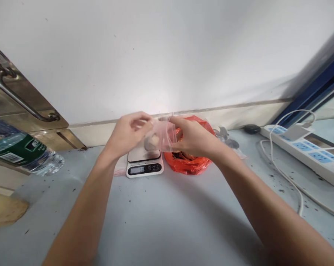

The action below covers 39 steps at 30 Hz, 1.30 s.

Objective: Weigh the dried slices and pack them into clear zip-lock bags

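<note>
Between my hands hangs a small clear zip bag (165, 135) with a pinkish tint. A few pale and dark pieces show low in it, too blurred to name. My left hand (132, 133) pinches the bag's left side. The fingers of my right hand (193, 136) close on its right end, where red zip lines show. Below the bag stands a white digital scale (145, 169), its display lit. Right of the scale, partly behind my right hand, an open red plastic bag (187, 167) holds reddish-brown pieces.
At right lie a white power strip (308, 147) with cables and a small black object (251, 128). More clear bags with dark pieces (229, 139) lie behind my right wrist. A green-labelled water bottle (25, 149) is at left, below a metal handle (22, 98). A white wall (167, 55) closes the back.
</note>
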Tool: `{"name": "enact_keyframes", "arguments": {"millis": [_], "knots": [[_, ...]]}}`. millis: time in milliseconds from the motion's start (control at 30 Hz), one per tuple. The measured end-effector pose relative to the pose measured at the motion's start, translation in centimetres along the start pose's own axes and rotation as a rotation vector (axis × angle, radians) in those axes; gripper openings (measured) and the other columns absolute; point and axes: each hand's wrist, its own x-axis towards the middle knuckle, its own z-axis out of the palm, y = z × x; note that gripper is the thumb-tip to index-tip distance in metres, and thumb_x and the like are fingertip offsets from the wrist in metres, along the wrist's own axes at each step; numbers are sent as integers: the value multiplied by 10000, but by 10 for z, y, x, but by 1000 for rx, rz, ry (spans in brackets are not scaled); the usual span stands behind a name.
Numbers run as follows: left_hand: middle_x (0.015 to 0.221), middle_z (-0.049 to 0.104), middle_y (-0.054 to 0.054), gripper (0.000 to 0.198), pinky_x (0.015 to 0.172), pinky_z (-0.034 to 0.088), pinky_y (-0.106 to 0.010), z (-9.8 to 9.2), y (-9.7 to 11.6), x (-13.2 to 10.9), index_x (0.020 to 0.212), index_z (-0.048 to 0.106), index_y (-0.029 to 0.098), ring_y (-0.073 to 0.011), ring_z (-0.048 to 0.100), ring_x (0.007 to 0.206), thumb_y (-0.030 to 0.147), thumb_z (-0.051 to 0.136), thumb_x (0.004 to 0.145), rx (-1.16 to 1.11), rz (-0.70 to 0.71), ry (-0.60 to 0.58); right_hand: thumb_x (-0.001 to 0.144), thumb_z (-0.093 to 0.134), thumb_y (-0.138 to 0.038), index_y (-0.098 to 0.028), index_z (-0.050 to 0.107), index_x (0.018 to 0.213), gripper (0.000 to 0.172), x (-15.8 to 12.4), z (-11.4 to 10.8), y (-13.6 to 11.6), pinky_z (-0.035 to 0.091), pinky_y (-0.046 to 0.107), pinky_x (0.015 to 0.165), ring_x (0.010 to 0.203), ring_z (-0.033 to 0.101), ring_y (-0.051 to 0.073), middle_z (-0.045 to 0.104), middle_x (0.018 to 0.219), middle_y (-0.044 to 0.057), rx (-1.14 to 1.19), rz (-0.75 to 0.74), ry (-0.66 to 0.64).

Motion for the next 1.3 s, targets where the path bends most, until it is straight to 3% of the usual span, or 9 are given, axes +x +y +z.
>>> {"name": "enact_keyframes", "arguments": {"millis": [133, 233, 367, 467, 600, 700, 867, 1133, 1300], "knots": [[1326, 706, -75, 283, 962, 548, -326, -3, -18, 7, 1152, 726, 237, -249, 657, 1196, 394, 648, 929, -31, -117, 385, 752, 807, -361, -291, 556, 1445, 740, -1, -7, 2, 493, 315, 759, 841, 636, 213, 714, 968, 14, 70, -71, 58], [1344, 689, -99, 403, 927, 578, -351, -2, -25, 10, 1362, 638, 255, -252, 672, 1194, 392, 623, 983, -275, -324, 319, 770, 802, -361, -332, 437, 1570, 880, -4, -16, 2, 519, 324, 748, 778, 659, 199, 734, 1038, 27, 115, -65, 91], [1070, 770, -95, 457, 793, 615, -341, 2, -23, 11, 1379, 605, 186, -217, 747, 940, 246, 696, 936, -617, -411, 228, 740, 816, -338, -332, 406, 1601, 954, -6, -29, 5, 537, 325, 694, 726, 664, 197, 742, 990, 23, 87, -46, 98], [930, 779, -65, 378, 769, 611, -328, 6, -21, 12, 1206, 692, 152, -200, 748, 842, 219, 795, 849, -646, -394, 246, 749, 754, -291, -275, 576, 1489, 762, -8, -43, 12, 546, 338, 692, 760, 688, 222, 753, 870, 21, 25, -21, 20], [876, 779, -45, 219, 717, 604, -271, 11, -21, 15, 955, 744, 167, -177, 750, 799, 315, 839, 823, -590, -336, 227, 808, 678, -406, -239, 806, 945, 250, -13, -65, 25, 531, 347, 671, 776, 701, 226, 777, 853, 50, -37, 25, -55], [892, 796, -45, 239, 698, 610, -269, 16, -18, 18, 975, 767, 180, -181, 760, 795, 336, 854, 816, -544, -264, 264, 808, 678, -487, -246, 780, 780, 264, -18, -79, 36, 470, 347, 587, 667, 644, 205, 747, 749, 45, -150, 138, -16], [945, 815, -48, 203, 688, 607, -253, 29, -10, 23, 1004, 821, 164, -159, 747, 769, 308, 814, 861, -433, -139, 309, 808, 697, -526, -246, 766, 799, 289, -21, -90, 48, 467, 376, 595, 684, 656, 237, 755, 769, 72, -220, 258, 19], [1059, 835, -54, 236, 939, 594, -336, 43, -5, 26, 1037, 853, 243, -229, 778, 1016, 429, 809, 897, -381, 75, 227, 790, 708, -519, -253, 792, 958, 326, -18, -88, 52, 515, 377, 607, 724, 711, 246, 798, 863, 70, -215, 202, 6], [1155, 824, -51, 152, 1106, 513, -376, 45, 0, 25, 1018, 856, 240, -257, 717, 1209, 327, 776, 923, -301, 174, 276, 748, 746, -520, -252, 791, 1068, 420, -16, -85, 53, 545, 396, 645, 803, 736, 275, 799, 926, 83, -222, 179, 30]]}}
